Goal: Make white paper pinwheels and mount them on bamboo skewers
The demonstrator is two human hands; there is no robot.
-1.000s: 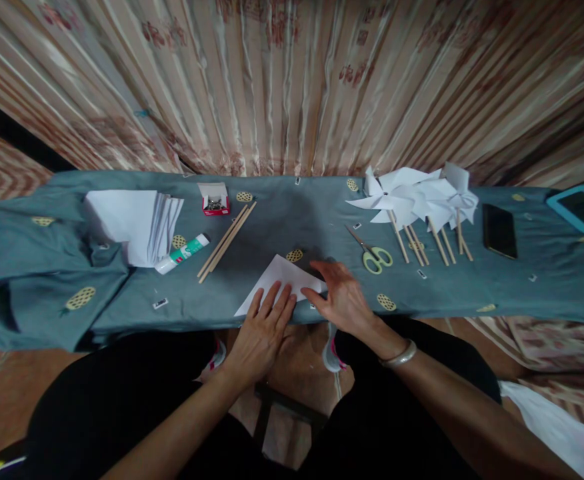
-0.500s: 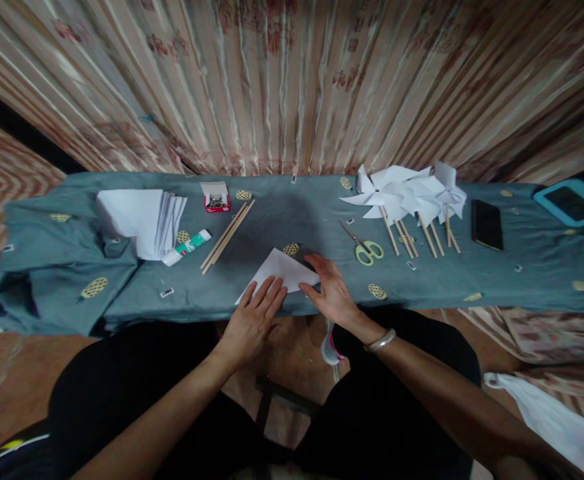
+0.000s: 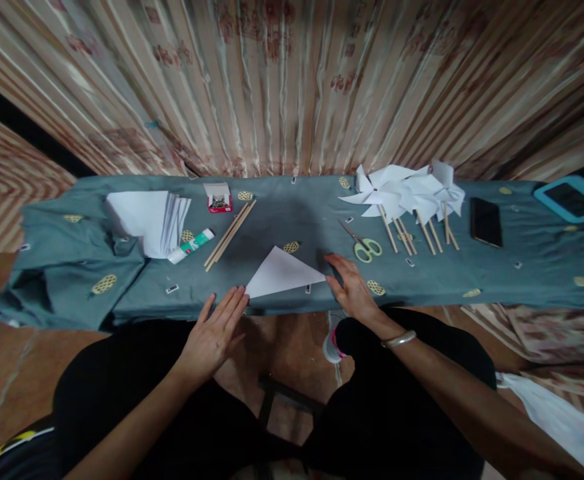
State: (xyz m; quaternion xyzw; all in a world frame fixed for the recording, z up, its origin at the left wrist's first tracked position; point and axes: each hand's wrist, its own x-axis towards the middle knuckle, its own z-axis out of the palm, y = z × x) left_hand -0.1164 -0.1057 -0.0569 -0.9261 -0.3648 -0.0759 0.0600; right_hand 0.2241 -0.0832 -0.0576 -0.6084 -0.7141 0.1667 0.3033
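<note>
A white sheet of paper folded into a triangle (image 3: 283, 272) lies on the cloth-covered table right in front of me, its fold towards the near edge. My left hand (image 3: 215, 333) is stretched out flat, its fingertips on the paper's left corner. At the opposite corner, my right hand (image 3: 355, 291) has its thumb at the paper's tip and its index finger spread away from it. A silver bangle (image 3: 399, 339) is on the right wrist. Green-handled scissors (image 3: 367, 249) lie beyond the right hand.
Left of the triangle are wooden sticks (image 3: 231, 235), a glue stick (image 3: 192, 246), an open red box of small metal pieces (image 3: 219, 199) and stacked folded papers (image 3: 139, 217). Paper pinwheels (image 3: 402, 190), a phone (image 3: 486, 222) and a blue-framed tablet (image 3: 577, 199) lie right. A curtain (image 3: 292, 87) hangs behind.
My hands have moved apart, the left one sliding left from the paper's middle to its corner and the right one shifting right. More of the folded paper now shows.
</note>
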